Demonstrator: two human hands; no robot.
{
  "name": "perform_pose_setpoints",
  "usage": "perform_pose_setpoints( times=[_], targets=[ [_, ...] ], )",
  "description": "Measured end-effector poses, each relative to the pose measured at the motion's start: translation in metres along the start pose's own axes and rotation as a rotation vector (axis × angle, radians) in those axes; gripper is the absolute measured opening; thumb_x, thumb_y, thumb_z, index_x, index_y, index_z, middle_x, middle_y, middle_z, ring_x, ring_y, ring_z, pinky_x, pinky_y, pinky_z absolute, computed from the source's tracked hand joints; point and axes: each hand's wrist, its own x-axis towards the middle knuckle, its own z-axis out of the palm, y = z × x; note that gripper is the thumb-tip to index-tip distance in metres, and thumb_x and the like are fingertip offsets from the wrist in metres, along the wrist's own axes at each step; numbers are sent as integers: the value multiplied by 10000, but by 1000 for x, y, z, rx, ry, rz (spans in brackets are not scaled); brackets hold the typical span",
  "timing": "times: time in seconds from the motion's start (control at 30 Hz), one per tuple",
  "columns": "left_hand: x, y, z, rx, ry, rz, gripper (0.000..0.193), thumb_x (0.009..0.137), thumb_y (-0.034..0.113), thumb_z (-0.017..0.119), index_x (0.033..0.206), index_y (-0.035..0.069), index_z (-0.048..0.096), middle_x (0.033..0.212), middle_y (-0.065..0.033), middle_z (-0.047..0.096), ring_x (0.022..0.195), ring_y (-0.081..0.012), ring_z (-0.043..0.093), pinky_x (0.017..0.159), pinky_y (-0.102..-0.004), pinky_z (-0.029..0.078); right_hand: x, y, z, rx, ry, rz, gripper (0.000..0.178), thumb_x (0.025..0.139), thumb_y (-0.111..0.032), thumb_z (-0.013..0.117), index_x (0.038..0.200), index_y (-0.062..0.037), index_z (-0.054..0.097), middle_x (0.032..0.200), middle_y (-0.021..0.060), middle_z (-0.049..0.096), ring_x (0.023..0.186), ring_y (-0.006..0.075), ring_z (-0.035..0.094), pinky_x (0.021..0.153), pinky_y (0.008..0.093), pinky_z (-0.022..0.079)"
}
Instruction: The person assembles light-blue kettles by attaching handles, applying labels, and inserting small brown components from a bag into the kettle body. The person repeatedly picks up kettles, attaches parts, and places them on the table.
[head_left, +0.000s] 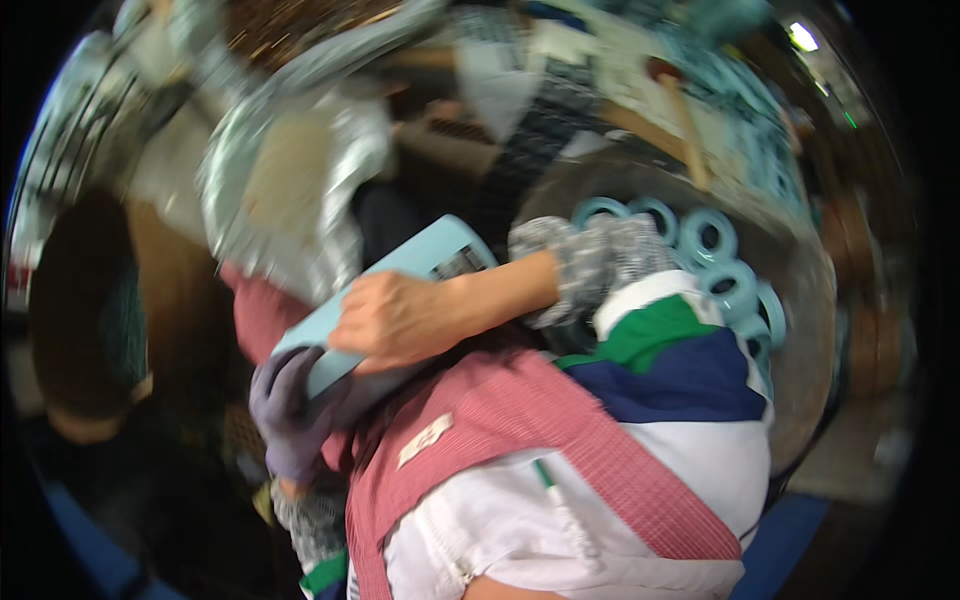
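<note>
A light blue, long piece (pixel 415 255) with a dark printed patch lies slantwise in front of my chest, over a pink apron. My right hand (pixel 385 315), bare, is closed over the middle of it, with the fingers curled against its surface. My left hand (pixel 290 410), in a grey-purple glove, is closed around its lower left end. The picture is smeared by motion, and whether the piece is a box, a roll or a sleeve cannot be made out. Below my right forearm, the underside of the piece is hidden.
At the right, a wide dark round tray (pixel 800 370) bears several light blue rings (pixel 708 238). Beyond it lies a mallet-like tool with a wooden handle (pixel 688 135). A plastic-lined container (pixel 225 185) stands at the far left, and a brown round container (pixel 80 290) at the left edge.
</note>
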Motion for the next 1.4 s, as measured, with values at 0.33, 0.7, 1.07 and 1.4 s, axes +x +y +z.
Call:
perform_pose_setpoints(
  times=[0.33, 0.7, 1.07, 1.4],
  targets=[
    [63, -22, 15, -373, -218, -105, 378, 920, 211, 451, 1202, -40, 469, 1253, -154, 482, 1144, -247, 450, 1002, -356, 308, -97, 35, -65, 413, 152, 785, 384, 816, -380, 626, 968, -28, 631, 755, 133, 651, 680, 253, 641, 617, 323, 487],
    [54, -109, 45, -433, -9, -377, 408, 936, 273, 375, 1159, -38, 517, 1182, -122, 533, 1098, -220, 488, 966, -334, 349, -401, 75, -60, -349, -249, 1901, 329, 830, -367, 558, 931, -70, 660, 885, 112, 664, 858, 294, 633, 685, 425, 504],
    [-4, -171, 20, -606, 346, -629, 361, 935, 311, 419, 1116, 17, 523, 1054, -82, 539, 967, -196, 537, 824, -350, 441, -519, 79, 5, 407, 1077, 2273, 477, 707, -29, 638, 1138, -12, 434, 795, 75, 559, 702, 184, 578, 442, 321, 451],
    [-27, -179, -7, -1001, 595, -764, 352, 932, 409, 402, 928, 94, 558, 858, -6, 579, 725, -100, 545, 618, -257, 445, -188, 24, -76, 386, 103, 900, 494, 588, -211, 741, 1013, -52, 546, 931, 84, 513, 858, 227, 522, 771, 333, 440]
  ],
)
